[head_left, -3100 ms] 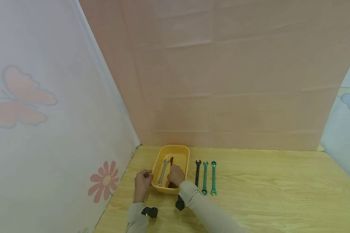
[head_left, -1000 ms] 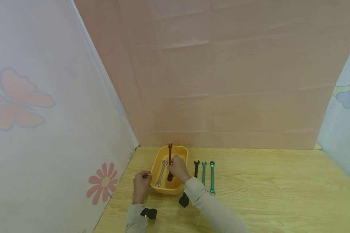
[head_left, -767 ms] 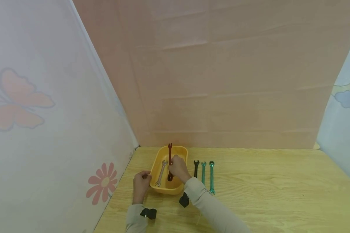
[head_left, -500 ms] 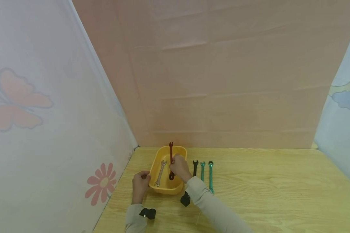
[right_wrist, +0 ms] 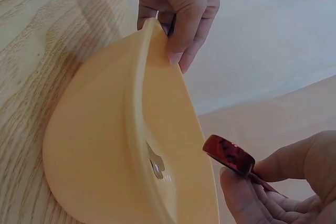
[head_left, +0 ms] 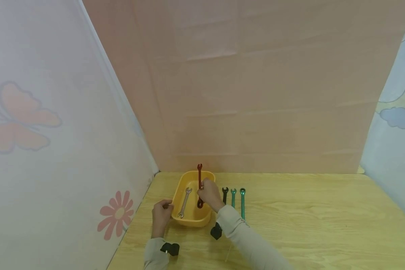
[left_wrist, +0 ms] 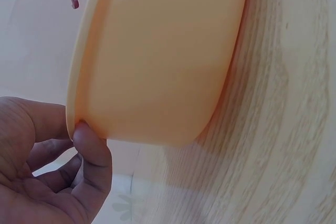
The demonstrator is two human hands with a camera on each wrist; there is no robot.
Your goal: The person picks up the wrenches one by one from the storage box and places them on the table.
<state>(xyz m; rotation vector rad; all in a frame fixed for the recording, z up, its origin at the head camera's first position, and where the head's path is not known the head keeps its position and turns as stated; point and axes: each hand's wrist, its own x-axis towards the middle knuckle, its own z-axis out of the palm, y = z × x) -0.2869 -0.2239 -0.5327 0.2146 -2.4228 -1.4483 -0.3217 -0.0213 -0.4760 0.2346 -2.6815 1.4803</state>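
Observation:
My left hand (head_left: 161,217) pinches the left rim of a yellow plastic bin (head_left: 193,224), thumb on one side and fingers on the other in the left wrist view. Over the bin, my right hand (head_left: 210,195) grips a red combination wrench (head_left: 200,175) by its shaft. Its open-jaw end points away from me, and the ring end (right_wrist: 229,154) sticks out below the thumb, above the rim in the right wrist view. On the bin's floor lies a silver open-ended wrench (head_left: 185,202), slanted along the left side.
Right of the bin, a black wrench (head_left: 225,194) and two green wrenches (head_left: 233,198) (head_left: 242,202) lie side by side on the wooden table (head_left: 307,221); the right forearm hides their near ends. A patterned wall (head_left: 71,168) stands close on the left.
The red wrench, low in the bin at first, has been raised by my right hand and has shifted slightly right. My left hand has stayed on the rim.

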